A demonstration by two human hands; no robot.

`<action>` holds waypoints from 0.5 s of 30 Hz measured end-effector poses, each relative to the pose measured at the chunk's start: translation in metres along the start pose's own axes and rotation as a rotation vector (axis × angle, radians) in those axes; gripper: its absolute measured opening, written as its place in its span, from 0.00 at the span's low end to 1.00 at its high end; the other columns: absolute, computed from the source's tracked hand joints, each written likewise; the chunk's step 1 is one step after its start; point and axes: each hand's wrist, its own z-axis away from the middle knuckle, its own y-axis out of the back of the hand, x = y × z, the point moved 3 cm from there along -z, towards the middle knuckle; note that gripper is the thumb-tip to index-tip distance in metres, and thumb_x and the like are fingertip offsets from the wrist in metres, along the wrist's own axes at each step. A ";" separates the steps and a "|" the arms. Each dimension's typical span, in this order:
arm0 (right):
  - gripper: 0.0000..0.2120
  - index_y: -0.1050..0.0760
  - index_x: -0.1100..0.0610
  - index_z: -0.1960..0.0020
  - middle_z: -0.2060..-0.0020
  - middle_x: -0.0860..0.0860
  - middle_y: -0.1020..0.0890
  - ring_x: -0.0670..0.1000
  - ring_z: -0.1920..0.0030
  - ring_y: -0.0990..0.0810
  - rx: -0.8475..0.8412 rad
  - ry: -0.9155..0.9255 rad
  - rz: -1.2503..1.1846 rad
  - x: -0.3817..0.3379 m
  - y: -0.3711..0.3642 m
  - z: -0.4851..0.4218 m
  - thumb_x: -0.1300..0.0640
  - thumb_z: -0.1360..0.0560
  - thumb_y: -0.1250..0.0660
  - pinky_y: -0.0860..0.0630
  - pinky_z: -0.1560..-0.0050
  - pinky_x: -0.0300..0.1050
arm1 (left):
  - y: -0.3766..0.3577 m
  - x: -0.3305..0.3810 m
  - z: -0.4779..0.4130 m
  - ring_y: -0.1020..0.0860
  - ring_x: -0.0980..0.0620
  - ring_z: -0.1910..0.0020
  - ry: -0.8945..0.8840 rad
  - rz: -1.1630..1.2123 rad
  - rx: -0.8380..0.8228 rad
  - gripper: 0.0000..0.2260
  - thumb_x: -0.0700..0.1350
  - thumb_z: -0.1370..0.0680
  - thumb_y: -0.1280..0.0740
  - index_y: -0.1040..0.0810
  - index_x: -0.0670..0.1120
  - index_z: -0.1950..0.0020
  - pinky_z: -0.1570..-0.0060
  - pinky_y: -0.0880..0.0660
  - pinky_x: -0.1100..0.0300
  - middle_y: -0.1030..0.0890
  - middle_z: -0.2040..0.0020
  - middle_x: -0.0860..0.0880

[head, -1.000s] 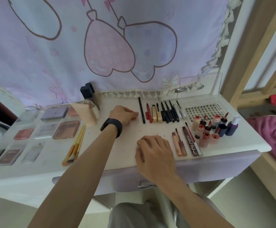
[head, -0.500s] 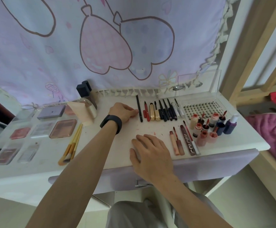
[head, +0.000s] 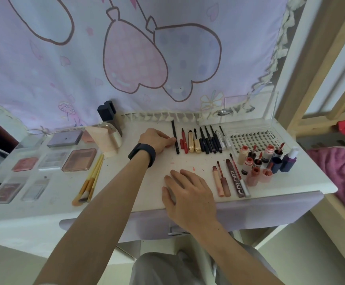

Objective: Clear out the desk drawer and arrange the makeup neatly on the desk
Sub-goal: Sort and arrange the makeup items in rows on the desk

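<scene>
From the head view, the left hand (head: 156,140), with a black wristband (head: 142,154), sat in the middle of the frame on the white desk (head: 126,182). Its fingers were curled and their tips met the left side of a black pencil (head: 175,138), low on its length. I could not tell whether they pinched it or only touched it. The pencil lay flat with its long axis running almost straight up the frame, the top end leaning slightly left toward the lilac curtain (head: 126,58). Which end was the tip was too small to tell.

It was the leftmost piece in a row of liners and pencils (head: 205,140), all lying parallel to it. Right of the row lay a lash tray (head: 254,139), with small bottles (head: 266,161) below it.

The right hand (head: 188,192) lay palm down near the desk's front edge, fingers straight and slightly spread, holding nothing. Just right of it lay lip glosses (head: 221,182), also lengthwise up the frame. At left sat brushes (head: 91,182) and palettes (head: 79,159).
</scene>
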 end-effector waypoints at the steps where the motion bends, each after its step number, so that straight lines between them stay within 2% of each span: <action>1: 0.17 0.18 0.50 0.40 0.41 0.48 0.16 0.51 0.39 0.20 0.002 0.000 -0.001 0.000 0.000 0.000 0.45 0.21 0.39 0.24 0.39 0.47 | 0.000 0.000 0.000 0.19 0.49 0.50 0.001 0.002 0.002 0.14 0.58 0.27 0.25 0.14 0.49 0.48 0.46 0.21 0.52 0.15 0.51 0.50; 5: 0.17 0.18 0.50 0.40 0.41 0.48 0.16 0.51 0.39 0.21 0.000 0.002 -0.005 0.000 -0.001 0.000 0.44 0.20 0.40 0.24 0.40 0.48 | -0.001 -0.001 -0.001 0.19 0.50 0.51 0.001 -0.008 0.000 0.14 0.59 0.27 0.25 0.15 0.50 0.49 0.47 0.21 0.53 0.15 0.52 0.51; 10: 0.18 0.18 0.50 0.39 0.40 0.48 0.16 0.51 0.38 0.20 -0.010 -0.002 -0.005 0.001 -0.002 0.000 0.44 0.20 0.41 0.23 0.39 0.48 | 0.002 0.002 0.002 0.19 0.55 0.58 -0.009 -0.009 -0.018 0.14 0.60 0.27 0.27 0.16 0.50 0.52 0.62 0.26 0.61 0.16 0.59 0.55; 15: 0.18 0.18 0.50 0.40 0.41 0.48 0.16 0.51 0.39 0.20 -0.002 0.006 -0.012 0.001 -0.002 0.000 0.44 0.20 0.41 0.23 0.40 0.48 | 0.012 0.003 0.015 0.19 0.56 0.59 -0.020 0.034 -0.020 0.11 0.58 0.25 0.28 0.16 0.51 0.50 0.61 0.25 0.61 0.16 0.60 0.57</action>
